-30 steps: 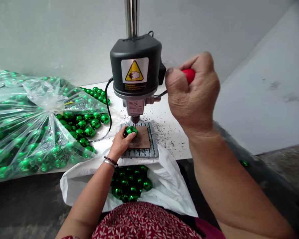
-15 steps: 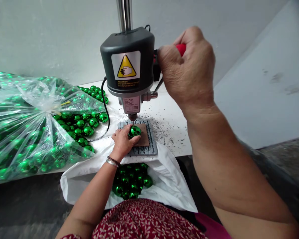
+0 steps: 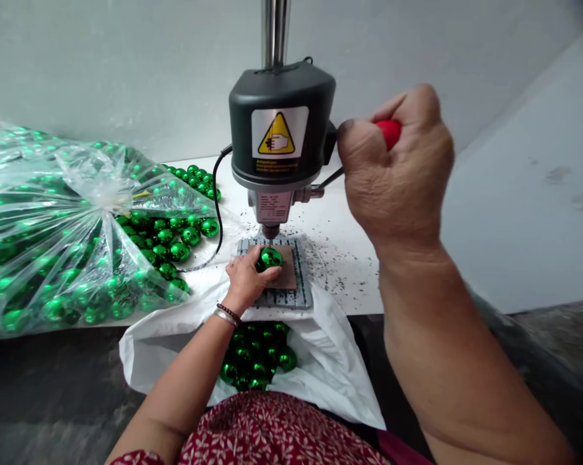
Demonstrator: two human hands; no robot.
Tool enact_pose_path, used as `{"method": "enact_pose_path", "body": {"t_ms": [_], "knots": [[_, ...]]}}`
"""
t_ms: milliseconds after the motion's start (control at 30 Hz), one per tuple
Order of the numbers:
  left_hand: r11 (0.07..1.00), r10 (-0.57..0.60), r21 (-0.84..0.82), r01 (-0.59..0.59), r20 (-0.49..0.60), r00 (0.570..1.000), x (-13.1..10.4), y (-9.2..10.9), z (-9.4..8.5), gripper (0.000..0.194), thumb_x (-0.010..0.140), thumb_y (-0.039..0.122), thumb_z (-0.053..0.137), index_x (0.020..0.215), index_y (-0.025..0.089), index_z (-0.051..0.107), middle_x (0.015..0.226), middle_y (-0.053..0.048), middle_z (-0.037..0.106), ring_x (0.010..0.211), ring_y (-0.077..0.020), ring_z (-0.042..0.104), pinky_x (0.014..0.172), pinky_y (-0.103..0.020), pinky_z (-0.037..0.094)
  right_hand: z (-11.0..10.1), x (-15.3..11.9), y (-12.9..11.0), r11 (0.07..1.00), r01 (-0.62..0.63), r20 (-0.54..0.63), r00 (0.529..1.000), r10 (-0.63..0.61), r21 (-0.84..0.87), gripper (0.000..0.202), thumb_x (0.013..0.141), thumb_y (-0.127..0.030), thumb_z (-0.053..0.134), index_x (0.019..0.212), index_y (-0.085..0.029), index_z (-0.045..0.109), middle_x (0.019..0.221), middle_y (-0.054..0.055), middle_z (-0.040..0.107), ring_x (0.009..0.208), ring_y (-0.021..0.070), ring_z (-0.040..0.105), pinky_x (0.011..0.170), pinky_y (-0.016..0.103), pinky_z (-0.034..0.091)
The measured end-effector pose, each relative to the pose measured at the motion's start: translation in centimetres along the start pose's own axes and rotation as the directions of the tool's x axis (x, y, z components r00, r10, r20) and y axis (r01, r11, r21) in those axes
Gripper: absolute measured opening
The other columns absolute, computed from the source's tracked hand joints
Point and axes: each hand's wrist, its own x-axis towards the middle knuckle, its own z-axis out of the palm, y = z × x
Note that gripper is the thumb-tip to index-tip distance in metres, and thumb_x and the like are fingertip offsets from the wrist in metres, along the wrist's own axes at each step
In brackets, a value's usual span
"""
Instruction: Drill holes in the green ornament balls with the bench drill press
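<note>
A shiny green ball (image 3: 271, 257) rests on a brown board (image 3: 286, 276) on the grey slotted base (image 3: 298, 298) of a drill press (image 3: 282, 123). My left hand (image 3: 249, 274) grips the ball from its left side, thumb in front and fingers behind. The drill bit (image 3: 271, 243) comes down to the top of the ball; whether it is inside the shell I cannot tell. Up at the right of the machine, my right hand (image 3: 398, 168) is wrapped round the red knob (image 3: 389, 134) of the feed lever.
A tied clear plastic bag (image 3: 102, 200) full of green balls covers the table's left side, with loose balls (image 3: 180, 250) beside it. A white sack (image 3: 335, 349) holding more balls hangs at the front edge. Dark shavings (image 3: 337, 265) litter the white table (image 3: 364, 294). A black cable (image 3: 216, 200) hangs left of the drill.
The whole scene has shifted rightward as the camera view turned slightly. My left hand still holds the ball under the bit, and my right hand keeps its grip on the lever knob.
</note>
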Motion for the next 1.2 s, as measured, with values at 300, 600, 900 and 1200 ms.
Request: {"method": "enact_pose_path", "body": {"t_ms": [300, 600, 900, 1200], "knots": [[1.0, 0.013, 0.016, -0.013, 0.003, 1.0, -0.2, -0.1, 0.2, 0.045, 0.082, 0.047, 0.067, 0.123, 0.03, 0.063, 0.108, -0.004, 0.073, 0.11, -0.0304, 0.06, 0.093, -0.04, 0.037, -0.3, -2.8, 2.2, 0.963, 0.264, -0.106, 0.961, -0.257, 0.054, 0.02, 0.084, -0.033, 0.053, 0.077, -0.019, 0.042, 0.064, -0.007, 0.043, 0.055, 0.0019, 0.036, 0.055, 0.018, 0.034], [0.999, 0.01, 0.031, -0.01, 0.003, 1.0, -0.2, -0.1, 0.3, 0.048, 0.083, 0.048, 0.066, 0.126, 0.029, 0.061, 0.111, -0.005, 0.072, 0.112, -0.0317, 0.059, 0.093, -0.041, 0.037, -0.7, -5.5, 3.6, 0.953, 0.301, -0.081, 0.951, -0.298, 0.019, 0.016, 0.086, -0.033, 0.054, 0.081, -0.021, 0.046, 0.065, -0.006, 0.046, 0.054, 0.0034, 0.043, 0.054, 0.021, 0.037], [0.999, 0.013, 0.035, -0.012, -0.018, 1.0, -0.2, -0.4, 0.5, 0.049, 0.083, 0.049, 0.065, 0.127, 0.028, 0.061, 0.109, -0.006, 0.073, 0.111, -0.0311, 0.06, 0.091, -0.041, 0.039, -0.3, -6.6, 4.2, 0.925, 0.377, -0.131, 0.915, -0.381, -0.057, 0.012, 0.088, -0.031, 0.053, 0.082, -0.021, 0.049, 0.066, -0.005, 0.053, 0.057, 0.0061, 0.05, 0.054, 0.022, 0.043], [1.0, 0.008, -0.016, -0.008, -0.009, 1.0, -0.4, -0.3, 0.4, 0.045, 0.082, 0.048, 0.066, 0.123, 0.03, 0.063, 0.106, -0.004, 0.073, 0.109, -0.0292, 0.061, 0.092, -0.04, 0.04, 0.6, -8.0, 5.0, 0.891, 0.437, -0.248, 0.856, -0.454, -0.125, 0.011, 0.088, -0.026, 0.055, 0.081, -0.021, 0.049, 0.065, -0.005, 0.052, 0.054, 0.0049, 0.046, 0.053, 0.019, 0.04]]}}
